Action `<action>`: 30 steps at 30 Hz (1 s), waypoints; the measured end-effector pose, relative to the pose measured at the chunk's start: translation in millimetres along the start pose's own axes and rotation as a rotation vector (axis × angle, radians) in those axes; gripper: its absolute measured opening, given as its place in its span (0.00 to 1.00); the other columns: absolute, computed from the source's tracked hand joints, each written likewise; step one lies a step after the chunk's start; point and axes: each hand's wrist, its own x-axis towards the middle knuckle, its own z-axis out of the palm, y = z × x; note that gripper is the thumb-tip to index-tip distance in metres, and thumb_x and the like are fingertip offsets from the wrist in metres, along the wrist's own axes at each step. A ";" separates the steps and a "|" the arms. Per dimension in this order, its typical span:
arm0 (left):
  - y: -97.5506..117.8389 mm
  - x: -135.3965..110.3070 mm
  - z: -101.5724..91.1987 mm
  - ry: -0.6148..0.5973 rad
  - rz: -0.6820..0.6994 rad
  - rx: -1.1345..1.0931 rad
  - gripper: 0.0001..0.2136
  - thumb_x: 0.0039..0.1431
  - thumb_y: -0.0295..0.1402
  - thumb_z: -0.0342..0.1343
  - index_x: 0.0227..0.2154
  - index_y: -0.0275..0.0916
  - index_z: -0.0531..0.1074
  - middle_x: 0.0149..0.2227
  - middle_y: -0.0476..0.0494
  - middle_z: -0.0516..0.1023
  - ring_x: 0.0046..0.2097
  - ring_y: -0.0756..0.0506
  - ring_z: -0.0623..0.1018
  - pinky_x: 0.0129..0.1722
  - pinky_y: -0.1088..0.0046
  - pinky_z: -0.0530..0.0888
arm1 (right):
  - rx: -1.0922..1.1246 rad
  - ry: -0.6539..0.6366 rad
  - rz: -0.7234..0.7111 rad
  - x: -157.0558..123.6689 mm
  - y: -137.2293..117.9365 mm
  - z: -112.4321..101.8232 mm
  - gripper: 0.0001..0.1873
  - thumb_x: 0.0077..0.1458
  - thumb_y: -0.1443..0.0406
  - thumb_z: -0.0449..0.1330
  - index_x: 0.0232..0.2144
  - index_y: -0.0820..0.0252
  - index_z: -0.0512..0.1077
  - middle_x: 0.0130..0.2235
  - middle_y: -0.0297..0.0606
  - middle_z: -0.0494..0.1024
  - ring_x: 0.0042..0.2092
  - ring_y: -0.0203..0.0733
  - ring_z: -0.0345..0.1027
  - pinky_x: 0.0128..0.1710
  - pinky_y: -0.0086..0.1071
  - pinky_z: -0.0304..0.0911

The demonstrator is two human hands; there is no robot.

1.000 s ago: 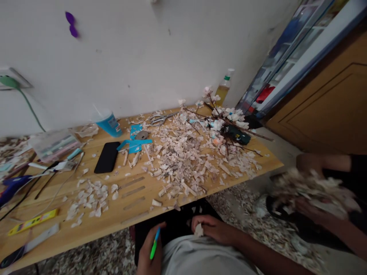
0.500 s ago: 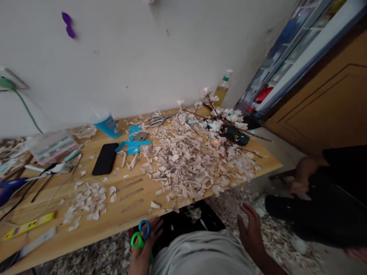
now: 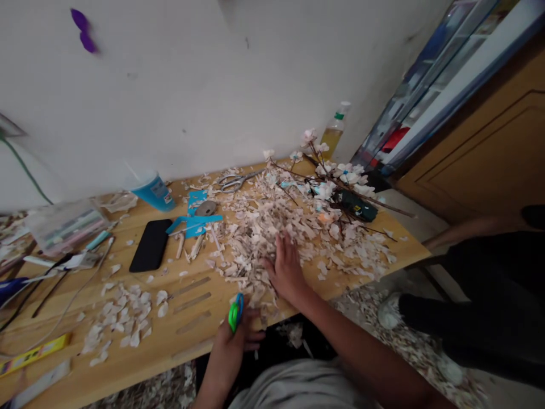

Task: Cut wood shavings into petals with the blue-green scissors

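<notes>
My left hand (image 3: pixel 233 335) is at the table's front edge and holds a pair of scissors (image 3: pixel 235 312) with green and blue handles. The scissor blades are hidden by the hand, and some of its fingers stretch out past them. My right hand (image 3: pixel 289 270) lies on a big heap of pale, papery scraps (image 3: pixel 259 227), fingers stretched forward and thumb apart. A smaller patch of whitish petal-shaped pieces (image 3: pixel 128 309) is spread to the left.
Behind the heap lie branches with white flowers (image 3: pixel 347 173), a bottle of yellow liquid (image 3: pixel 332 136) and metal scissors (image 3: pixel 234 180). A black phone (image 3: pixel 150 245), a blue cup (image 3: pixel 155 193) and a yellow cutter (image 3: pixel 36 353) are leftward. Another person's leg (image 3: pixel 426 315) is at right.
My right hand has come up from beside my lap onto the scrap heap. My left hand, with the scissors, has shifted up and right. The other person's arm has moved toward the table.
</notes>
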 end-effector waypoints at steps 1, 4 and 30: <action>8.9 3.4 1.6 0.002 0.083 0.064 0.33 0.56 0.55 0.58 0.57 0.37 0.70 0.56 0.33 0.76 0.49 0.35 0.81 0.46 0.57 0.80 | 0.028 0.000 -0.002 9.9 -3.7 -4.9 0.39 0.68 0.54 0.49 0.70 0.63 0.38 0.70 0.60 0.49 0.70 0.63 0.43 0.62 0.62 0.53; 22.5 0.1 -7.3 0.075 0.405 0.323 0.20 0.66 0.42 0.50 0.57 0.40 0.71 0.57 0.38 0.75 0.54 0.40 0.78 0.52 0.63 0.77 | 0.030 -0.027 -0.075 6.6 -6.9 -39.6 0.33 0.68 0.56 0.49 0.70 0.57 0.44 0.69 0.52 0.55 0.70 0.58 0.44 0.64 0.60 0.51; 7.8 33.8 -36.4 -0.027 0.907 1.251 0.28 0.62 0.19 0.46 0.65 0.40 0.58 0.62 0.37 0.68 0.67 0.40 0.62 0.63 0.56 0.69 | 0.292 -0.762 -0.644 -110.6 48.2 -28.9 0.13 0.68 0.64 0.53 0.49 0.58 0.75 0.47 0.39 0.80 0.51 0.39 0.71 0.53 0.32 0.66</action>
